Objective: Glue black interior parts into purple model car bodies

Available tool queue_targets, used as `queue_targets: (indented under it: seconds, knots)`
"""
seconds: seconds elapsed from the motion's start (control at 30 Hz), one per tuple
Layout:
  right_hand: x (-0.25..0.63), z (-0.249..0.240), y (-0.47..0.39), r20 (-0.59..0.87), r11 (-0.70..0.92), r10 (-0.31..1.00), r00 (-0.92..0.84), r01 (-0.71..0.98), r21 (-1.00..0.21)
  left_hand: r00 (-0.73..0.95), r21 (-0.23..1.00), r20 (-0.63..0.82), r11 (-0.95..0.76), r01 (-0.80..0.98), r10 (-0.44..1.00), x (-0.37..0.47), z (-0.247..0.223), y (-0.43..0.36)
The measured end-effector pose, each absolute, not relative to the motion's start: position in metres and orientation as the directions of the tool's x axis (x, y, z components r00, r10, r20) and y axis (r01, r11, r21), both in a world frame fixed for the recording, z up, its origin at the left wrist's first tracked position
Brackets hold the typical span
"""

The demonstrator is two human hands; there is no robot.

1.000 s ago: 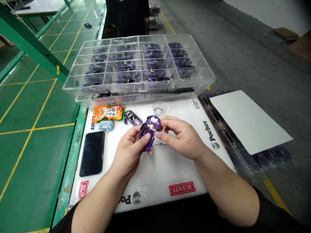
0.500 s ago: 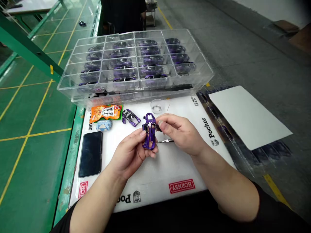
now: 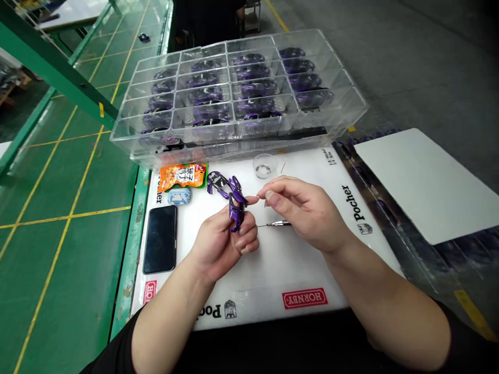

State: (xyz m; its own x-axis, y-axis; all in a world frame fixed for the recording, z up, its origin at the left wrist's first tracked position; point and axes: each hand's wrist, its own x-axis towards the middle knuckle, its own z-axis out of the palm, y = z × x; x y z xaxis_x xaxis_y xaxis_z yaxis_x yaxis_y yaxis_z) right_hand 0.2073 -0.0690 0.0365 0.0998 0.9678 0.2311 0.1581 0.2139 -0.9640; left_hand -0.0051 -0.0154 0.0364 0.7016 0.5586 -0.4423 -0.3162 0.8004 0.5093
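My left hand [image 3: 226, 239] is closed around a purple model car body shell [image 3: 236, 208], which is tilted on its side with window openings showing. Its index finger stretches out to the right. My right hand [image 3: 304, 208] meets that fingertip with thumb and index finger pinched together; anything between them is too small to make out. Just behind the shell lies a second purple car part [image 3: 218, 183] with a grey and black inside. A slim metal tool [image 3: 278, 223] with a thin tip rests on the white mat [image 3: 265, 280], partly under my right hand.
A clear compartment tray [image 3: 230, 109] full of purple cars stands at the back. Nearby are a small clear cup [image 3: 265, 166], an orange snack packet [image 3: 181, 176], a blue patterned case [image 3: 180, 196] and a phone [image 3: 160, 239]. A white board [image 3: 432, 187] covers another tray at right.
The shell has been turned and tilted in my left hand, and its index finger now points out to my right fingertips. The whole view has shifted slightly.
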Motion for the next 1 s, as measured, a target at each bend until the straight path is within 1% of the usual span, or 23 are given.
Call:
queue_targets:
  seconds: [0.13,0.27,0.4,0.5,0.63,0.8,1.0]
  knots:
    - [0.202,0.036,-0.068,0.269,0.238,0.959,0.092,0.254,-0.938,0.667,0.517,-0.454,0.784,-0.342,0.591,-0.004,0.034,-0.016]
    - [0.195,0.034,-0.068,0.336,0.29,0.94,0.061,0.378,-0.879,0.563,0.576,-0.462,0.714,-0.397,0.685,-0.002,0.032,-0.016]
    - [0.191,0.029,-0.069,0.427,0.367,0.903,0.049,0.431,-0.824,0.496,0.632,-0.459,0.664,-0.4,0.737,-0.001,0.029,-0.014]
    - [0.188,0.025,-0.07,0.476,0.404,0.877,0.061,0.444,-0.8,0.496,0.671,-0.419,0.627,-0.395,0.761,-0.002,0.028,-0.015]
    - [0.186,0.024,-0.071,0.496,0.418,0.866,0.063,0.454,-0.787,0.537,0.703,-0.37,0.607,-0.371,0.758,-0.002,0.029,-0.018]
    - [0.187,0.024,-0.072,0.49,0.422,0.87,0.056,0.428,-0.799,0.532,0.732,-0.364,0.588,-0.345,0.764,-0.001,0.031,-0.019]
    - [0.186,0.025,-0.071,0.48,0.429,0.876,0.052,0.372,-0.823,0.535,0.73,-0.358,0.587,-0.35,0.765,0.0,0.032,-0.019]
